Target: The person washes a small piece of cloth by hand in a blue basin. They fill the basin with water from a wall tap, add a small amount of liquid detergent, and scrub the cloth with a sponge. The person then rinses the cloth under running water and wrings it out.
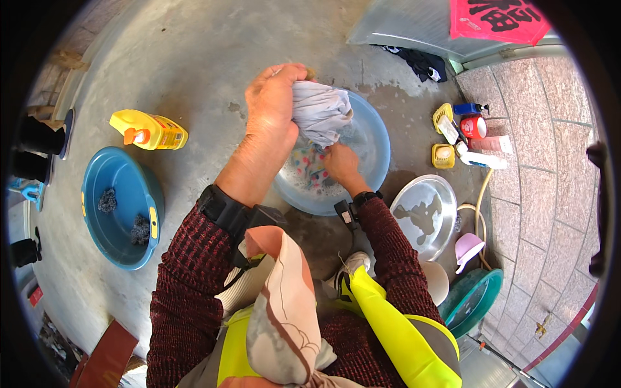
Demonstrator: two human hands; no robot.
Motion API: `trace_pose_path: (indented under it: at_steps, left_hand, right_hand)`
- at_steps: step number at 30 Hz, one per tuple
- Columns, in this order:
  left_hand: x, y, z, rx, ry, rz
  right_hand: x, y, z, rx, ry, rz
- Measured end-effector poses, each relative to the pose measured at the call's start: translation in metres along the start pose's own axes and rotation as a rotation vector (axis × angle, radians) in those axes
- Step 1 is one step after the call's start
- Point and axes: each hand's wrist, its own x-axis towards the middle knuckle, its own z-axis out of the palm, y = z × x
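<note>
A bunched light grey cloth (320, 111) hangs over a round light blue basin (380, 152). My left hand (272, 97) is closed on the upper end of the cloth and holds it raised at the basin's left side. Lower down, my right hand (343, 165) has its fingers closed at the cloth's bottom end, just above the suds; its fingertips are partly hidden. In the soapy water beneath lies a white cloth with coloured dots (305, 165), wet and crumpled.
To the left are a yellow bottle (155, 129) and a blue tub (90, 213) with dark scrubbers. On the right stand a metal basin (446, 226), a green tub (488, 297), a pink scoop (467, 249), a hose (480, 200), soap boxes (443, 155) and bottles. Dark cloth (420, 63) lies behind.
</note>
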Motion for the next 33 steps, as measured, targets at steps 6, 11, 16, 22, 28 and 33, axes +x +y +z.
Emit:
trace_pose_path:
  at_steps: [6, 11, 16, 22, 28, 33]
  left_hand:
    - [-0.001, -0.001, 0.000, -0.005, -0.027, -0.002]
    - [-0.005, 0.000, -0.002, 0.069, -0.032, -0.013]
    - [-0.003, 0.005, -0.004, 0.063, -0.009, 0.000]
    - [-0.001, 0.000, -0.001, 0.053, -0.039, -0.021]
    - [-0.003, 0.001, -0.002, 0.077, -0.023, -0.018]
    - [-0.001, 0.001, -0.002, 0.086, -0.039, 0.007]
  right_hand:
    - [0.005, 0.011, -0.010, 0.356, 0.052, 0.266]
    - [0.021, -0.005, 0.005, 0.248, 0.001, 0.416]
    - [0.009, -0.002, -0.005, 0.929, -0.176, 0.424]
    - [-0.003, 0.041, -0.049, 0.982, -0.617, 0.097]
    - [0.005, 0.043, -0.010, 0.283, -0.086, 0.072]
    - [0.009, 0.010, 0.031, 0.620, -0.258, 0.222]
